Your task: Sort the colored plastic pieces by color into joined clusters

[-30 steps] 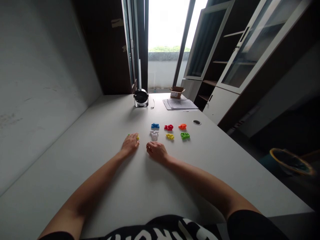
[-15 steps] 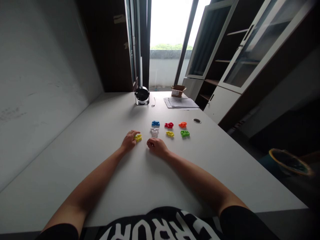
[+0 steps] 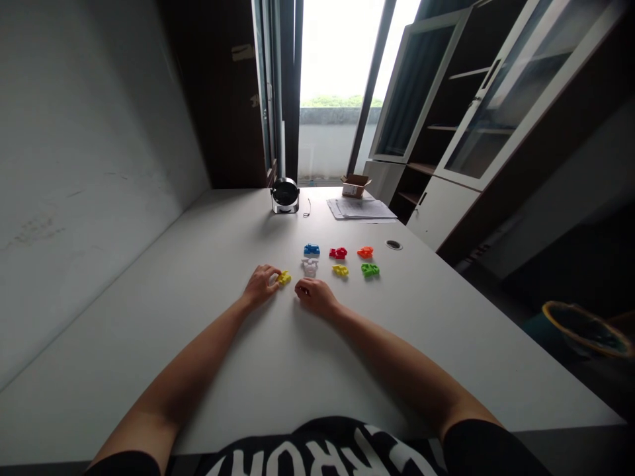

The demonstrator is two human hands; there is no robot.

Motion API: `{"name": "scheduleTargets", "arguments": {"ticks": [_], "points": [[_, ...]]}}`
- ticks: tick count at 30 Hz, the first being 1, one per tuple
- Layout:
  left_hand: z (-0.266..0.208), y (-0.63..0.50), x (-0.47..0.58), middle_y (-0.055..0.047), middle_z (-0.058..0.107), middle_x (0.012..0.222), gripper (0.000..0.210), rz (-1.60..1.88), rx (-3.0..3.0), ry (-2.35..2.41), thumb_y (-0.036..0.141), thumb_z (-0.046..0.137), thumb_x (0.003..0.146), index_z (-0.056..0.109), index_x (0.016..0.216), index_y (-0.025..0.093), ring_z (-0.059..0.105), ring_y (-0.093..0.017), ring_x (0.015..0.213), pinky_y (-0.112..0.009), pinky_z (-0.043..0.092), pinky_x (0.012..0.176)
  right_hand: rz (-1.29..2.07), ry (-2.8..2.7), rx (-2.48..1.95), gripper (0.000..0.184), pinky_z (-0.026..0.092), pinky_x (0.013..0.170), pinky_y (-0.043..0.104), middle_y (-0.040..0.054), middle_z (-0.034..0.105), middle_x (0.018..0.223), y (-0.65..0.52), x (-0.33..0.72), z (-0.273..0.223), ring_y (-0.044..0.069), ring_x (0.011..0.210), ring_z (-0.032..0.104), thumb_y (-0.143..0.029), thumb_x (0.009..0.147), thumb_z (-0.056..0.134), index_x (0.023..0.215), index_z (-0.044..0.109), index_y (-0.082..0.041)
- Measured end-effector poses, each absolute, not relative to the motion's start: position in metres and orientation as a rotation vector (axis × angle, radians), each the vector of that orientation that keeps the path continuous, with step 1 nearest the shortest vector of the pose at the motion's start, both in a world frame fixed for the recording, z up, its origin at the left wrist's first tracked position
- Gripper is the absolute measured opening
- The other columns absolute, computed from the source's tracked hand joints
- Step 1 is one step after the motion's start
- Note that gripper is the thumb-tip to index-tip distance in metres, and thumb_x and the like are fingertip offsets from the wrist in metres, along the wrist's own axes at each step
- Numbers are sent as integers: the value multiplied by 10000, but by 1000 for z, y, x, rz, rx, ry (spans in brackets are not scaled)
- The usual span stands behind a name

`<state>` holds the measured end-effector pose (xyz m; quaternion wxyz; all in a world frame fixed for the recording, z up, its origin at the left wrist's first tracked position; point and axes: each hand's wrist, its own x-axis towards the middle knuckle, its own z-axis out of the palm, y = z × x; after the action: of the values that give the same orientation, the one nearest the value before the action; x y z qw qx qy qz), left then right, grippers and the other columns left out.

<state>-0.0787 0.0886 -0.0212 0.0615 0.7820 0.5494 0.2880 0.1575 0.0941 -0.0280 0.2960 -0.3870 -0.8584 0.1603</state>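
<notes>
My left hand (image 3: 261,284) rests on the white table, its thumb and fingers closed on the left end of a small yellow plastic toy (image 3: 284,277). To the right, my right hand (image 3: 316,296) lies on the table with its fingers curled in; whether anything is inside is hidden. Just beyond it is a white plastic toy (image 3: 310,267), with a blue one (image 3: 311,249) behind. Farther right sit a red toy (image 3: 338,253), a second yellow toy (image 3: 340,270), an orange toy (image 3: 366,252) and a green toy (image 3: 370,270).
At the table's (image 3: 213,390) far end stand a round black fan-like device (image 3: 285,195) and an open cardboard box (image 3: 354,186), with papers (image 3: 362,209) before the box. A cable hole (image 3: 393,244) lies right of the toys. A wall borders the left side.
The yellow toy at my left hand has shifted a little to the right, and more of it shows. My right hand stays about where it was. The camera view has tilted slightly.
</notes>
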Motion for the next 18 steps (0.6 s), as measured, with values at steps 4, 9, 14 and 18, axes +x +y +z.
{"name": "scheduleTargets", "arguments": {"ticks": [4,9,14,18], "points": [[-22,89,-79,-51,674,1169,249,853,2377,1657,215,676,810,696,1055,257,561,-262,1140,-408,441,1032,435,-2281,-1034,127,426,699,233,25,720,869,93,158,-27,145,715,616,-208,910,605,871,725,-222],[-20,88,-77,-42,679,1183,209,910,2429,1602,232,698,804,684,1011,256,555,-261,1174,-417,433,1050,439,-2231,-1052,118,419,687,232,20,715,856,93,159,-26,141,701,607,-199,904,601,868,711,-217],[-14,81,-69,-55,694,1142,217,956,2468,1535,211,662,844,660,1058,244,583,-256,1133,-425,455,1027,481,-2099,-1111,123,415,659,233,7,692,793,95,161,-23,131,656,585,-285,929,609,895,702,-212],[-10,76,-61,-62,701,1099,218,924,2512,1477,223,637,878,648,1095,244,611,-255,1077,-429,477,992,584,-2055,-1082,187,427,635,234,8,686,789,97,161,-20,128,643,585,-379,935,624,945,701,-208]]}}
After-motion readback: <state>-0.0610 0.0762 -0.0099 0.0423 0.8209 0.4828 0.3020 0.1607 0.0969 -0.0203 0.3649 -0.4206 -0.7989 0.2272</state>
